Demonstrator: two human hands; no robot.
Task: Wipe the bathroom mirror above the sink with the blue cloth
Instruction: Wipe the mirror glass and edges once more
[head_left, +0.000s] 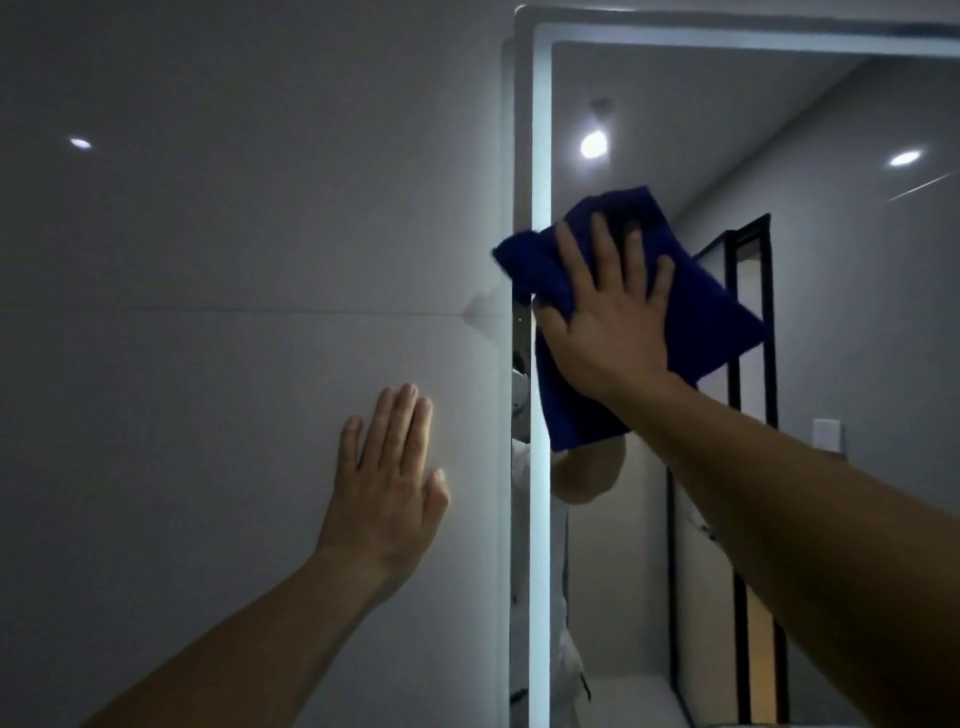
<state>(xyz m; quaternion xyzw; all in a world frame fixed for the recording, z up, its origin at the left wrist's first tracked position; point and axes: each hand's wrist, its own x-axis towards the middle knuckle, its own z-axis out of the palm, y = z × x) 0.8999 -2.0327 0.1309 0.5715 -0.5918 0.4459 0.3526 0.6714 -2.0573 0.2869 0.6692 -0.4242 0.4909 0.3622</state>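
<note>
The mirror (810, 130) fills the right half of the head view, with a lit strip running down its left edge and along its top. A folded blue cloth (711, 312) lies flat against the glass near that left edge, one corner reaching past it. My right hand (608, 312) presses the cloth onto the mirror with straight, spread fingers. My left hand (387, 488) rests flat on the grey wall left of the mirror, fingers straight and together. The sink is out of view.
A smooth grey tiled wall (208, 312) with a thin horizontal joint covers the left half. The mirror reflects ceiling lights, a black-framed door and a person in white behind the cloth.
</note>
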